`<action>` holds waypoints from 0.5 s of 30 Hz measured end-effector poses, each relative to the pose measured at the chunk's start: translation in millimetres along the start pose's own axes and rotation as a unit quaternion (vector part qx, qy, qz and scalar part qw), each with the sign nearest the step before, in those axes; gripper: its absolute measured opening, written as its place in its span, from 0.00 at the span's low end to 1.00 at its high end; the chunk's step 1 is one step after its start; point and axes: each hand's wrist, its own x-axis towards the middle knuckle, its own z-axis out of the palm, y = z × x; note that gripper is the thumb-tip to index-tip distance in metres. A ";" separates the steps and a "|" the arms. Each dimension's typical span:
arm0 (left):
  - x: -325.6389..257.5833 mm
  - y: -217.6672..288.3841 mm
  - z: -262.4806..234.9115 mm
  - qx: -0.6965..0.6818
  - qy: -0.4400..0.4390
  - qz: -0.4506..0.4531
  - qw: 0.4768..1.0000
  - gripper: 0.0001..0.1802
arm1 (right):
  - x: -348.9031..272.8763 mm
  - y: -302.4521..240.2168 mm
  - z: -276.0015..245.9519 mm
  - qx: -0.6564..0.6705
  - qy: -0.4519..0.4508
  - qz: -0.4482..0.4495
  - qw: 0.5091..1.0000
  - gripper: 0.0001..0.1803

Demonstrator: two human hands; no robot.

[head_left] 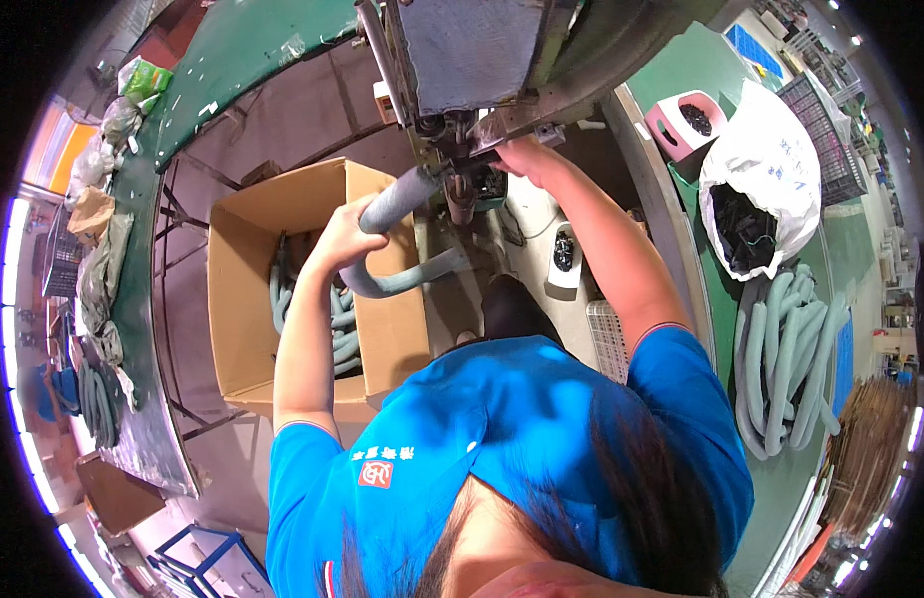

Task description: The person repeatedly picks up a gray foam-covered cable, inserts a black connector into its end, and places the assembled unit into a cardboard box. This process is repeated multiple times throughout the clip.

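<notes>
My left hand (348, 239) is wrapped round a bent, grey-green foam-covered tube (397, 199). One end of the tube reaches up to the working head of a grey metal machine (460, 149); its other arm curves below my hand to the right. At the right side of that head is my right hand (527, 159), fingers bent in toward the metal. The fingertips are partly hidden, and whatever they hold cannot be made out. Beside my left forearm stands an open cardboard box (228, 299) with several similar tubes (344, 334) inside.
On the green bench at right are a pink bin (671, 122) of black parts, a white sack (781, 149) of black pieces and a pile of foam tubes (781, 359). A white tray (564, 257) of small black parts lies beneath my right arm. Another green table (223, 70) stands left.
</notes>
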 end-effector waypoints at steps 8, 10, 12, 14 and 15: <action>-100.0 63.4 11.5 0.166 -0.026 0.144 0.975 0.20 | -161.2 18.5 24.3 -0.091 -0.134 -0.269 0.949 0.20; -126.6 78.6 22.3 0.205 -0.008 0.167 0.964 0.21 | -188.6 7.1 32.6 -0.074 -0.180 -0.301 0.934 0.19; -138.7 77.7 39.5 0.179 0.000 0.135 0.974 0.20 | -198.6 22.1 44.4 -0.043 -0.118 -0.266 0.956 0.19; -144.9 96.5 49.5 0.231 -0.056 0.064 0.969 0.20 | -215.8 23.2 55.5 -0.052 -0.075 -0.270 0.958 0.17; -147.3 93.6 57.6 0.187 -0.056 0.055 0.979 0.19 | -222.7 23.5 62.2 -0.056 -0.056 -0.305 0.949 0.17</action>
